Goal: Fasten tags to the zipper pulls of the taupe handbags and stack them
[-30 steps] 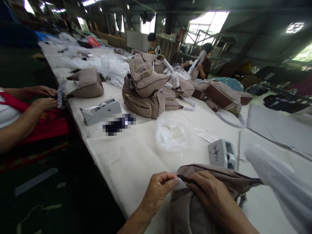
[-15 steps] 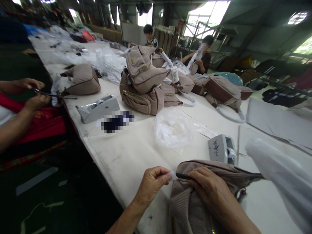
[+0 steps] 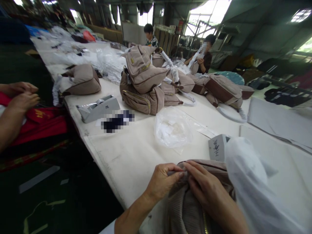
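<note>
A taupe ribbed backpack (image 3: 179,203) lies under my hands at the front of the table, a gold zip showing on it. My left hand (image 3: 162,182) pinches a small translucent strip (image 3: 184,173) at the bag's top edge. Against it, my right hand (image 3: 207,187) rests on the bag with fingers closed at the same spot. The dark zipper pull is hidden beneath the fingers. A strap wrapped in white film (image 3: 246,165) stands beside the bag, right of my right hand.
Beyond the bag is a grey tape dispenser (image 3: 216,148); another tape dispenser (image 3: 101,107) stands further left. A clear plastic bag (image 3: 172,128) lies mid-table. Taupe bags (image 3: 143,78) are piled behind. A co-worker's hands (image 3: 23,94) are at the left edge; two people sit beyond.
My hands have come together, and the strip now sits at the pull, which is covered by fingers. The white-wrapped strap has swung left beside the bag. The co-worker's hands have moved left.
</note>
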Action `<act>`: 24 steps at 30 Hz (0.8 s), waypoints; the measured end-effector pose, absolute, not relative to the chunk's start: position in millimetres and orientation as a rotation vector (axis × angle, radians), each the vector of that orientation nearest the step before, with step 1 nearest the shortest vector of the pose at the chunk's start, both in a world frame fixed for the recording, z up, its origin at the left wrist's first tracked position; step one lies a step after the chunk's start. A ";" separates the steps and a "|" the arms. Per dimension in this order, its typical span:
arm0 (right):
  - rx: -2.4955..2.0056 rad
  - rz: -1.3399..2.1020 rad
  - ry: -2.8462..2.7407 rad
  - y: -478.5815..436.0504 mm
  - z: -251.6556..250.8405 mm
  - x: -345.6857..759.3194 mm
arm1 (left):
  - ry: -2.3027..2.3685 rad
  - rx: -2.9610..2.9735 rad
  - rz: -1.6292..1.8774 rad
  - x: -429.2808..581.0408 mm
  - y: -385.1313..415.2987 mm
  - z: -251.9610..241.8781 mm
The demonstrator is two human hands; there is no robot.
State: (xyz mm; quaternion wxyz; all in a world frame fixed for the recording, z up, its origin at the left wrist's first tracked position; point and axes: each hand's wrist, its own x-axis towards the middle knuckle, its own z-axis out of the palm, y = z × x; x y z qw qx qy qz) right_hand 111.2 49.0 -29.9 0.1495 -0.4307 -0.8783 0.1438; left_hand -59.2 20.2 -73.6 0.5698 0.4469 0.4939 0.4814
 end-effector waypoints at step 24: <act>-1.308 1.141 -2.630 72.9 -13.7 91.5 | 1.090 0.924 1.101 -60.2 26.0 -82.4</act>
